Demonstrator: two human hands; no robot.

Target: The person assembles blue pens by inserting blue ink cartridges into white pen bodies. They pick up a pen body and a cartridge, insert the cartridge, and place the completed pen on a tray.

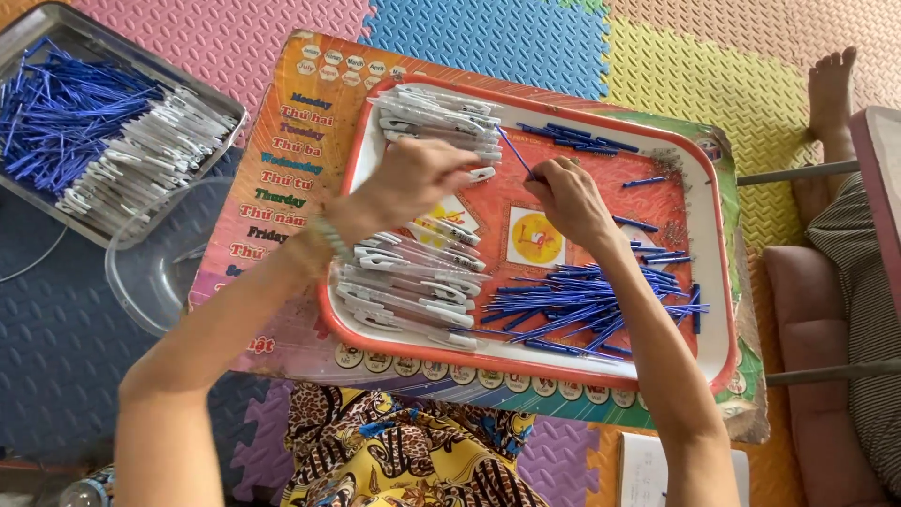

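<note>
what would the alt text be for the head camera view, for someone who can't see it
Seen from above, a person's left hand holds a white pen barrel while the right hand holds a thin blue refill over a red-rimmed tray. The tray holds white barrels and loose blue refills; a metal tray with more lies on the foam floor mats.

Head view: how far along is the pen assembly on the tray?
Done: white pen bodies stacked at the tray's far end. In hand: left hand holds a white body, right hand a blue refill. Left: loose refills and more bodies.
</note>
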